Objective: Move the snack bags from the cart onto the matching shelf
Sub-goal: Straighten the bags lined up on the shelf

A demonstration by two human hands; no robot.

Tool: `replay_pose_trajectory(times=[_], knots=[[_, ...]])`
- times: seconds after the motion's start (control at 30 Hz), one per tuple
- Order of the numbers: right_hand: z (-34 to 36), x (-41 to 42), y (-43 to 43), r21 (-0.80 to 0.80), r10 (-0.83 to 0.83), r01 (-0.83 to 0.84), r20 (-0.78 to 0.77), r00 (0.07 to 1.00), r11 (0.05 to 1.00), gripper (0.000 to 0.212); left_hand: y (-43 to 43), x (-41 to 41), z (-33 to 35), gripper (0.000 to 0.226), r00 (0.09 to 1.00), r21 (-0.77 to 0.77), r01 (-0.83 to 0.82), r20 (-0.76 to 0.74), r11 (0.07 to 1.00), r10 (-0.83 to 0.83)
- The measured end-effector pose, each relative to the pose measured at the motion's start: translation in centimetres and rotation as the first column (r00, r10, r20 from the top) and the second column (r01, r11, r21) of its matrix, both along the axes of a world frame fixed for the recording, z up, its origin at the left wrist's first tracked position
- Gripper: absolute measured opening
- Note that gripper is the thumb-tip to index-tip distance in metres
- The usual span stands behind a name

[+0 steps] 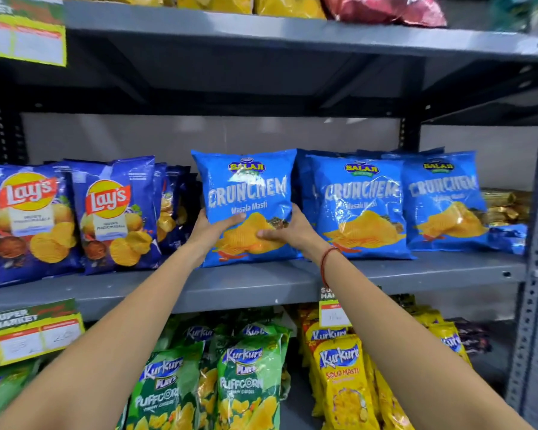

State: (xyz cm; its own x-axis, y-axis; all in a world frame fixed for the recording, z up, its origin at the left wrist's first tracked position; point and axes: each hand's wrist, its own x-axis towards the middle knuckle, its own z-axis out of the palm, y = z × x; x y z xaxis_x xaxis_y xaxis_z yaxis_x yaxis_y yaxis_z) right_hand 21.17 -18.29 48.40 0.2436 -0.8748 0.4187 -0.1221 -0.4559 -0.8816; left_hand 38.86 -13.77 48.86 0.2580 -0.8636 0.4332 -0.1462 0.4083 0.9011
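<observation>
Crinkly light-blue foil Crunchem chip bag (246,206), clamped upright between left hand (210,229) and right hand (288,232) fingers, beside matching Crunchem bags (359,206) for neat alignment.

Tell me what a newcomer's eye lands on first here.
First, the bright blue Crunchem bag at centre, held upright on the middle shelf by the left hand and right hand. Then the Lay's bags to its left and green Kurkure bags below.

Both bare arms stretch forward and upward, converging. The left hand (210,226) and right hand (288,232) are cupped inward, thumbs in front, fingers clasped. A red thread (325,262) circles the right wrist.
</observation>
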Motion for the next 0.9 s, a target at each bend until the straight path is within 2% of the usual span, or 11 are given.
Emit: replay_pose_trajectory(times=[0.1, 0.23, 0.37, 0.57, 0.67, 0.77, 0.83, 0.9], knots=[[0.3, -0.3, 0.0, -0.085, -0.016, 0.015, -0.018, 1.0, 0.996, 0.091, -0.1, -0.4, -0.2, 0.049, 1.0, -0.06, -0.001, -0.005, 0.998, 0.001], [-0.1, -1.3, 0.0, -0.132, -0.04, 0.038, -0.009, 0.999, 0.991, 0.089, -0.6, -0.9, -0.6, 0.065, 1.0, -0.085, -0.002, 0.01, 0.996, 0.003], [-1.0, -1.3, -0.2, -0.107, -0.046, 0.045, -0.005, 0.999, 0.993, 0.089, -0.9, -0.9, -0.8, 0.066, 0.998, -0.072, -0.027, 0.058, 0.997, 0.031], [-1.4, -1.3, -0.3, -0.073, -0.061, 0.058, -0.033, 0.998, 0.996, 0.086, -1.1, -0.6, -1.0, 0.062, 0.997, 0.04, -0.03, 0.07, 0.999, 0.027], [-1.5, -1.5, 0.2, -0.151, -0.124, 0.114, -0.06, 0.99, 0.982, 0.086, -0.8, -0.4, -1.0, 0.079, 0.991, 0.028, -0.086, 0.104, 0.996, 0.083], [-1.5, -2.0, 1.0, -0.279, -0.241, 0.221, -0.038, 0.97, 0.935, 0.089, -0.8, -0.6, -0.9, 0.096, 0.928, -0.147, -0.294, 0.195, 0.945, 0.319], [-1.2, -2.9, 1.9, -0.341, -0.286, 0.269, 0.001, 0.958, 0.901, 0.084, -0.2, -1.6, -0.3, 0.086, 0.856, -0.335, -0.426, 0.151, 0.84, 0.494], [-0.7, -4.5, 2.8, -0.419, -0.327, 0.32, 0.058, 0.943, 0.85, 0.072, 0.6, -3.3, 0.5, 0.068, 0.789, -0.529, -0.475, 0.097, 0.703, 0.606]])
